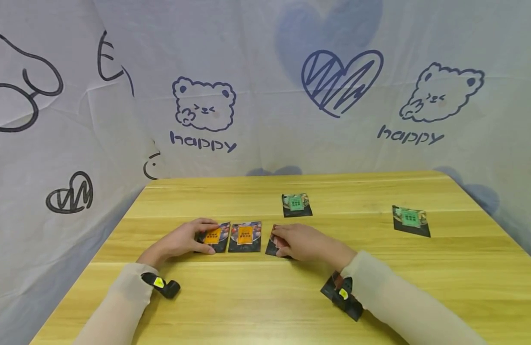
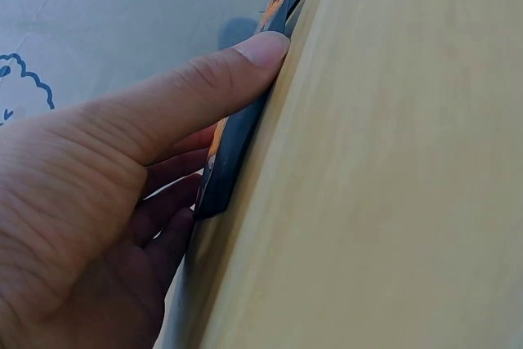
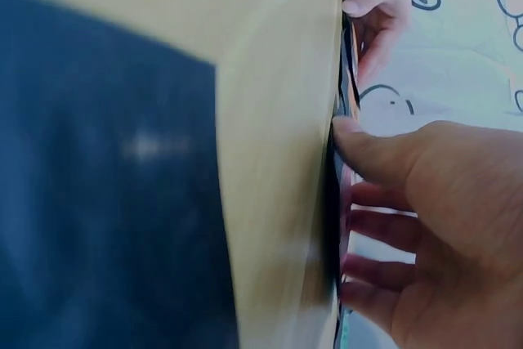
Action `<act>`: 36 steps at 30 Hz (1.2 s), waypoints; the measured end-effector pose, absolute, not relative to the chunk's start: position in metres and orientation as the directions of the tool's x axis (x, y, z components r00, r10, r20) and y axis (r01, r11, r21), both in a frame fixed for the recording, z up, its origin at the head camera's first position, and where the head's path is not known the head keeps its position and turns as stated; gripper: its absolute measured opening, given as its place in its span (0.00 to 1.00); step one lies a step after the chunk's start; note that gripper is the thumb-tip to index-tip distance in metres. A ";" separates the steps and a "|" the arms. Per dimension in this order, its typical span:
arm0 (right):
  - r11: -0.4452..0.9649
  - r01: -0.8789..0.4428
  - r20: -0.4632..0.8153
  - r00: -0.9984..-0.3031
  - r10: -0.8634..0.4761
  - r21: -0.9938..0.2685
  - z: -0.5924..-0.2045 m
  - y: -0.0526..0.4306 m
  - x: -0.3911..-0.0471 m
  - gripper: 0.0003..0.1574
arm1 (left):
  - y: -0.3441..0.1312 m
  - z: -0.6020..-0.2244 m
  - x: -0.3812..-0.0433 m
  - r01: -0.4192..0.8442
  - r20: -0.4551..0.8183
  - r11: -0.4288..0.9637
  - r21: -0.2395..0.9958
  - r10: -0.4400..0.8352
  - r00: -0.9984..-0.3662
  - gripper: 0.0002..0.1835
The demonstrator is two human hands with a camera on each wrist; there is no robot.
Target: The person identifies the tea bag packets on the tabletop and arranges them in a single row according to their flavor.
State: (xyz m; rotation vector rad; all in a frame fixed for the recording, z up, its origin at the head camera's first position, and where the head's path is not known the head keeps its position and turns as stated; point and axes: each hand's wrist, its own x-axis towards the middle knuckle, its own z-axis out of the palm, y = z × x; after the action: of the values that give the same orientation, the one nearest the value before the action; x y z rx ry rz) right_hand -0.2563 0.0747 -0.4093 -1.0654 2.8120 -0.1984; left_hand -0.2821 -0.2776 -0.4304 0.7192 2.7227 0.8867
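Two black packets with orange labels lie side by side on the wooden table. My left hand (image 1: pixel 185 238) spans the left orange-label packet (image 1: pixel 220 239), thumb at its near edge and fingers at its far edge; the thumb (image 2: pixel 265 48) shows against it in the left wrist view. Just right of it lies the second orange-label packet (image 1: pixel 244 237), untouched. My right hand (image 1: pixel 306 242) holds a dark packet with a reddish label (image 1: pixel 271 247), its thumb by the near edge and fingers at the far side. Part of that packet is hidden under the hand.
A green-label packet (image 1: pixel 297 205) lies farther back at the middle, and another green-label packet (image 1: pixel 411 220) at the right. Beneath my right wrist is one more dark packet (image 1: pixel 353 311), partly covered. White cloth with drawings hangs behind the table (image 1: pixel 231 297).
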 end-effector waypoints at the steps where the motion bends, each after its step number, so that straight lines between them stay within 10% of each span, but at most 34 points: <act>1: 0.739 -0.649 -0.075 -0.740 -0.669 -0.182 -0.410 0.075 -0.258 0.39 | -0.278 -0.431 -0.282 0.389 -0.027 0.703 0.596 0.502 -0.864 0.44; 36: 0.701 -0.665 -0.071 -0.711 -0.700 -0.258 -0.411 0.063 -0.281 0.42 | -0.278 -0.431 -0.282 0.395 -0.022 0.680 0.618 0.517 -0.856 0.43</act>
State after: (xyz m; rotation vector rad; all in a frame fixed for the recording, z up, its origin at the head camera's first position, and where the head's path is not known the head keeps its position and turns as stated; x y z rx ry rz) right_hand -0.2814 0.0629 -0.4106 -1.1096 2.7440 -0.3207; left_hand -0.2823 -0.2778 -0.4305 0.7403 2.6977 0.9245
